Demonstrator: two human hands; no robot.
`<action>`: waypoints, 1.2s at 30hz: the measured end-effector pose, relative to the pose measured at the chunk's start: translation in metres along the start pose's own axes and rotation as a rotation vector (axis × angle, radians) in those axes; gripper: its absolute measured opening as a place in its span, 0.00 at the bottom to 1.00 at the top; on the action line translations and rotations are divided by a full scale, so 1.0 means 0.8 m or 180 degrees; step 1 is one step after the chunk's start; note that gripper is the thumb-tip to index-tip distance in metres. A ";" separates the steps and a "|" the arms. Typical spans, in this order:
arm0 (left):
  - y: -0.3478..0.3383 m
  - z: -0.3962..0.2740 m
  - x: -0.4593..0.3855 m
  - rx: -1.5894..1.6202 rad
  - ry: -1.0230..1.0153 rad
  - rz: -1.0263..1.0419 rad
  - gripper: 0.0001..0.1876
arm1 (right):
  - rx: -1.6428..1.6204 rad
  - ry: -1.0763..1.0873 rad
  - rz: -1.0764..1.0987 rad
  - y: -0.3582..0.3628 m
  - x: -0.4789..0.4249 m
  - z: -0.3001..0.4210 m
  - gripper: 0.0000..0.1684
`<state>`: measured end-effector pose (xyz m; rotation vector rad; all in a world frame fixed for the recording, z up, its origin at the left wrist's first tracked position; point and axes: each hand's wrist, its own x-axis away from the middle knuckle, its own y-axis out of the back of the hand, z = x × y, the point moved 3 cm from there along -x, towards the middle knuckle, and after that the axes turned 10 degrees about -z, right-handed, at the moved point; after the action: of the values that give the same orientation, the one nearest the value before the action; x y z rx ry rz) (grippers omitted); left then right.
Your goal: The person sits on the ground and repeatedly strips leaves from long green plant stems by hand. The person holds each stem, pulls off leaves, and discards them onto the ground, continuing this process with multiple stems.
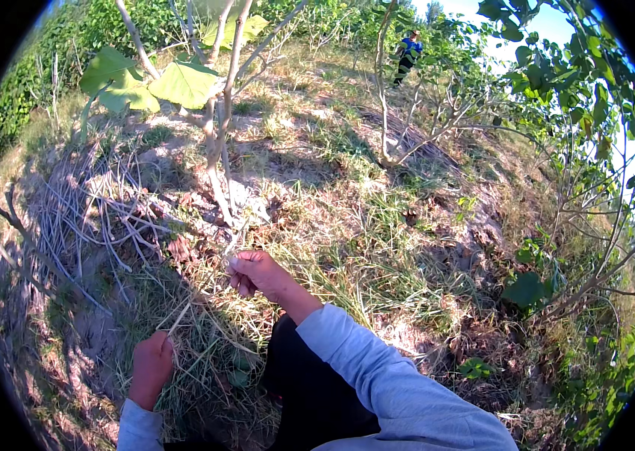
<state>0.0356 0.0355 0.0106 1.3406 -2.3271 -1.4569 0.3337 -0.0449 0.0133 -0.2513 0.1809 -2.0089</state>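
My left hand (152, 358) is closed around pale, dry grass stalks (181, 317) that stick up from its thumb side. Ahead and to the right, my right hand (254, 275) pinches thin strands with its fingertips; they look like the same kind of grass, though whether they join the left hand's stalks is hard to see. A loose heap of long green and straw-coloured grass (210, 349) lies under and between both hands. Just beyond the right hand rises a slender, forked tree trunk (215, 158) with a few broad leaves (185, 84).
Cut grey branches (103, 214) are piled at the left. A bare branch (27, 239) juts in nearby. Shrubs with low limbs (593, 276) stand at the right. More cut sticks (413, 135) lie farther off, and a person in blue (409, 53) stands in the background.
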 end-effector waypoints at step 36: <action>0.015 0.004 0.008 -0.0202 0.0159 -0.0220 0.10 | 0.2678 0.0557 0.0128 -0.019 0.017 0.007 0.26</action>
<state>0.0229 0.0350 0.0156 1.4368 -2.2059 -1.4851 0.3162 -0.0508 0.0235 0.4577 -0.5420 -1.8924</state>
